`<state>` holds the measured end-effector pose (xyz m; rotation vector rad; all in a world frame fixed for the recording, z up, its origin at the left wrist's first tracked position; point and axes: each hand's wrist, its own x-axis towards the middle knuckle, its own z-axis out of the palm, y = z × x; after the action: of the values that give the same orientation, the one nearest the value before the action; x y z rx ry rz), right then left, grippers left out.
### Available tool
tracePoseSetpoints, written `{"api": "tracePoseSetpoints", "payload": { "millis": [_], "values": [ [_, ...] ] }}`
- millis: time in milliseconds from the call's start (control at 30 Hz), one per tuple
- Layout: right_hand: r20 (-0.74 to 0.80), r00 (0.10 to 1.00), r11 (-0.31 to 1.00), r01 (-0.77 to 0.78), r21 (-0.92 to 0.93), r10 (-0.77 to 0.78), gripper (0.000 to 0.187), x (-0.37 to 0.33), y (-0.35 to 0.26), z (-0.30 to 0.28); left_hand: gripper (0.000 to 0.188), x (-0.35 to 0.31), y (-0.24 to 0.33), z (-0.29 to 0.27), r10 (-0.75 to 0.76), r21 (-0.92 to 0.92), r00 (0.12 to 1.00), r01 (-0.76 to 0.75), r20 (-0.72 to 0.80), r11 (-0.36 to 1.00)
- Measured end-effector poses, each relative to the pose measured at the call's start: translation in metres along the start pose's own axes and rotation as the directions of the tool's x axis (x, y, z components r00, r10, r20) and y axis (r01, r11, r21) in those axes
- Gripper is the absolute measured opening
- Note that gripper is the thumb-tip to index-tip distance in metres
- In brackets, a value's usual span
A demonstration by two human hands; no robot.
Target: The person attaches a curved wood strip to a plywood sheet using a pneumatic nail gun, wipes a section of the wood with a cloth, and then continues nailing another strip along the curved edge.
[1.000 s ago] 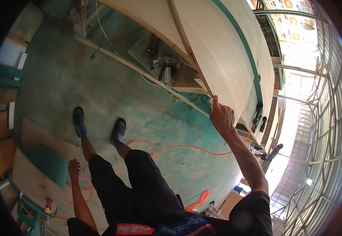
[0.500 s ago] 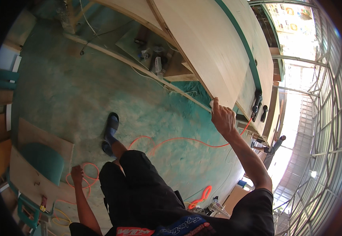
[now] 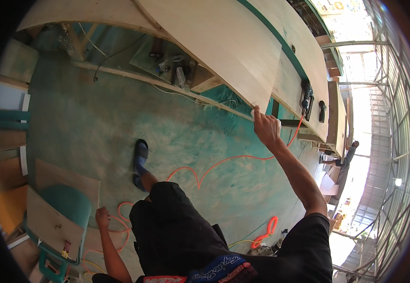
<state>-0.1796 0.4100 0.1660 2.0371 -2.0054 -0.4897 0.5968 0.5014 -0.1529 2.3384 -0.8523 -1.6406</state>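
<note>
Right hand has moved along the edge to the near corner of a broad, pale, flat wooden panel

Feet have shifted too: the dark slip-on shoes, set side by side a second ago, are now one ahead of the other on the green-stained floor. The right hand's fingers are closed on a small white item of unclear kind, at the panel's edge. The panel lies ahead of the person, above a timber frame. Beyond its corner, a dark handheld power tool with a thin orange-red hose lies on the pale wooden worktop, a smaller black tool just beside it.

The left hand hangs low near a teal plastic chair; its fingers look loosely curled, but whether they hold anything cannot be told. Farther off, another person in dark clothing stands at the right.
</note>
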Motion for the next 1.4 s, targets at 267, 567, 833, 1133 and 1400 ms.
{"api": "tracePoseSetpoints", "payload": {
  "millis": [267, 567, 833, 1133, 1400],
  "values": [
    [-0.009, 0.995, 0.996, -0.095, -0.002, 0.095, 0.04, -0.012, 0.0, 0.007, 0.031, -0.022, -0.029, -0.006, -0.052, -0.046, 0.998, 0.054, 0.028, 0.997],
    [-0.018, 0.998, 0.998, -0.067, 0.013, 0.067, 0.038, 0.031, -0.022, -0.007, 0.027, -0.023, -0.022, 0.016, -0.044, -0.104, 0.996, 0.052, 0.074, 0.993],
    [0.03, 0.999, 0.999, -0.023, -0.031, 0.024, 0.042, 0.03, -0.018, -0.001, 0.033, -0.029, -0.001, 0.036, 0.0, -0.004, 0.995, 0.0, 0.097, 1.0],
    [0.091, 0.996, 0.998, -0.007, -0.066, 0.013, 0.044, 0.007, -0.003, 0.001, 0.03, -0.031, -0.002, 0.033, 0.004, -0.015, 0.997, -0.003, 0.08, 1.0],
    [0.176, 0.983, 0.996, -0.031, -0.079, 0.044, 0.042, -0.029, 0.015, 0.0, 0.029, -0.017, -0.021, 0.028, -0.032, -0.036, 0.997, 0.034, 0.068, 0.999]
  ]
}}
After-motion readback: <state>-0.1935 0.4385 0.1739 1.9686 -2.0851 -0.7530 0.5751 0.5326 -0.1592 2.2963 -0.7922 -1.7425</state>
